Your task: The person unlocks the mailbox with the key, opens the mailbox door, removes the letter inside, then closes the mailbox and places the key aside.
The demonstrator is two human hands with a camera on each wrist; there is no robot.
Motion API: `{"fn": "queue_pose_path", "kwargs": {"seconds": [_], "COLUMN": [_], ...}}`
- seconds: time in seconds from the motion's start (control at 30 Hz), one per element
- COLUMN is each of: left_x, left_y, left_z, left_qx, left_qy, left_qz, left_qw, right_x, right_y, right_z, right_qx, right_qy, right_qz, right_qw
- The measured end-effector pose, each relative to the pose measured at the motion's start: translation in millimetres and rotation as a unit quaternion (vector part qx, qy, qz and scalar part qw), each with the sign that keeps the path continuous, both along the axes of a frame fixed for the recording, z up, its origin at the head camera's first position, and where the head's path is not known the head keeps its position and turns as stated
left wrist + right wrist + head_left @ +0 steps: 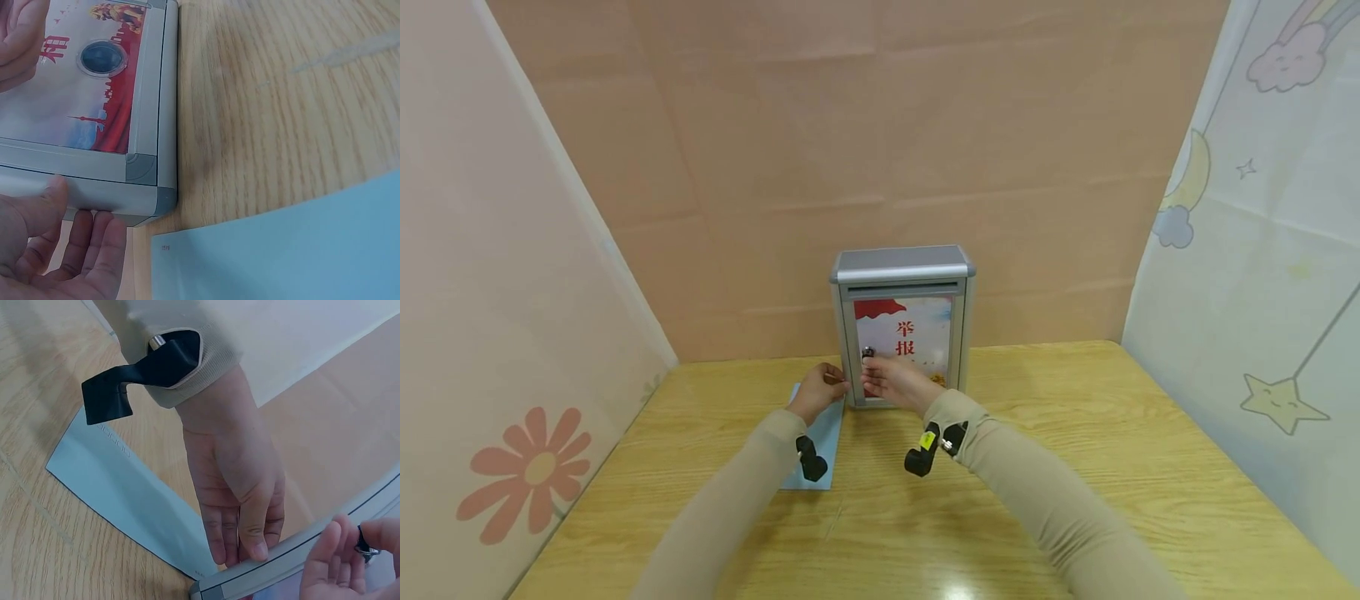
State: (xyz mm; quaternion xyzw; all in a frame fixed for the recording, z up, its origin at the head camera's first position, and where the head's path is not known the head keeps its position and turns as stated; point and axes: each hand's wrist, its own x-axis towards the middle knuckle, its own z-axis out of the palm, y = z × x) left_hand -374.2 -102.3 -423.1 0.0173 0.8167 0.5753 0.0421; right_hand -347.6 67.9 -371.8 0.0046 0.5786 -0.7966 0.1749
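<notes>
A grey metal box with a top slot and a printed front panel with red characters stands upright. My left hand is at the box's left side; in the left wrist view its thumb and bent fingers touch the side wall. At the left of the front panel, my right hand pinches a small key with a black head and a metal ring. Its fit in the lock is partly hidden by the fingers. Below my left hand, a flat light-blue booklet lies on the table.
The box stands at the back of a wood-grain table, near a peach-coloured backdrop. Patterned panels close off both sides. A black camera mount sits on each wrist.
</notes>
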Motion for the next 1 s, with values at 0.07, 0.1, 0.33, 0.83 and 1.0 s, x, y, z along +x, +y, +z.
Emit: {"fn": "queue_pose_path", "kwargs": {"seconds": [0.07,0.1,0.33,0.83,1.0], "left_x": [-0.3,-0.3,0.3,-2.6,-3.0], "left_y": [-0.2,-0.4,-1.8,-1.5,-1.6], "left_z": [-0.5,-0.8,-2.4,-4.9,-5.0], "left_qx": [0.001,0.001,-0.001,-0.021,-0.028], "left_qy": [0.001,0.002,0.003,0.018,0.024], "left_qz": [0.000,0.000,0.002,0.003,0.004], "left_qw": [1.0000,1.0000,1.0000,0.9996,0.9993], "right_x": [0.1,0.3,3.2,1.9,1.3], "right_y": [-2.9,-4.1,-7.0,-3.3,-4.3], "right_z": [-0.8,-0.9,0.4,-2.9,-3.3], "right_qx": [0.014,0.023,0.060,-0.013,-0.004], "right_qy": [0.007,0.011,0.025,0.006,0.009], "right_qz": [-0.017,-0.023,-0.031,-0.044,-0.050], "right_qw": [1.000,0.999,0.997,0.999,0.999]}}
